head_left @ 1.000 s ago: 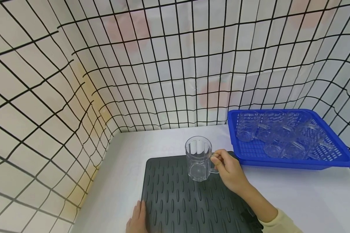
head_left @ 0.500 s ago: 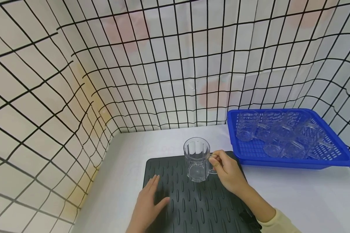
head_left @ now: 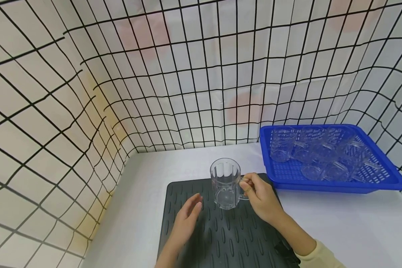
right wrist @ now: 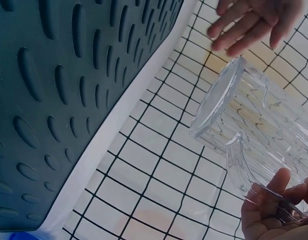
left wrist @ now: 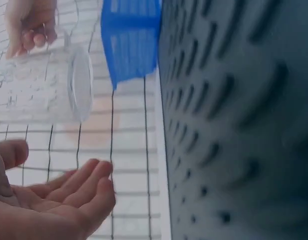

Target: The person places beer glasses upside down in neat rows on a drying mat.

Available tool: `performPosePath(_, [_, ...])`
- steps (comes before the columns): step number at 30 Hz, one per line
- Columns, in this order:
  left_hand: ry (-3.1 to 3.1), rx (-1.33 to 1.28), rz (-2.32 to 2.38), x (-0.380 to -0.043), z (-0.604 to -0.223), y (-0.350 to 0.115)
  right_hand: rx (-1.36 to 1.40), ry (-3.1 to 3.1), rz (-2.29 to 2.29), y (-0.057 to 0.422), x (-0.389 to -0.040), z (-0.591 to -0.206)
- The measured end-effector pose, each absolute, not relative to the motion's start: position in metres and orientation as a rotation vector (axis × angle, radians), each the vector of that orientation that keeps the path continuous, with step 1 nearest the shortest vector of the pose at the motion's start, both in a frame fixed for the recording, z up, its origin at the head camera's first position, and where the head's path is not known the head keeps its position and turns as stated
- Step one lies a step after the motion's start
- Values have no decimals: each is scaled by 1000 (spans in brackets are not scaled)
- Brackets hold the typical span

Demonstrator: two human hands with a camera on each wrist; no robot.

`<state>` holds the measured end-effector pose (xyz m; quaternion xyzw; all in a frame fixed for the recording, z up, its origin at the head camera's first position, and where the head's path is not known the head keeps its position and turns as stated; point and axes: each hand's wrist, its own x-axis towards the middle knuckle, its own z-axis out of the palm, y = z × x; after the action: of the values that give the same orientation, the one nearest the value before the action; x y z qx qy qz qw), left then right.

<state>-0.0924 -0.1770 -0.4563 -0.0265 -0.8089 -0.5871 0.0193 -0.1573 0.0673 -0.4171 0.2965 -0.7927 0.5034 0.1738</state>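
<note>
A clear glass mug (head_left: 226, 184) is held upright above the dark ribbed mat (head_left: 217, 238), its base off the surface in both wrist views. My right hand (head_left: 262, 199) grips the mug's handle (right wrist: 243, 170) with curled fingers and thumb. To the left of the mug, my left hand (head_left: 185, 221) hovers over the mat with fingers loosely bent and nothing in it. The left wrist view shows that hand (left wrist: 59, 200) palm up, apart from the mug.
A blue plastic basket (head_left: 321, 188) at the right holds several clear glass mugs (head_left: 335, 171). Black wire grid panels (head_left: 187, 93) rise at the back and both sides of the white table (head_left: 134, 208).
My left hand has left the mat's left edge and moved right and forward toward the mug. The mug in my right hand has shifted slightly left.
</note>
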Motion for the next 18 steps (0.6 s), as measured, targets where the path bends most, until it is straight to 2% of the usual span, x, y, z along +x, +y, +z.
performPosePath(7, [-2500, -49, -2209, -108, -458, -166, 846, -2250, 1429, 67, -157, -420])
performPosePath(18, [-2437, -46, -2386, -121, -451, -153, 864, -2220, 1433, 66, -154, -420])
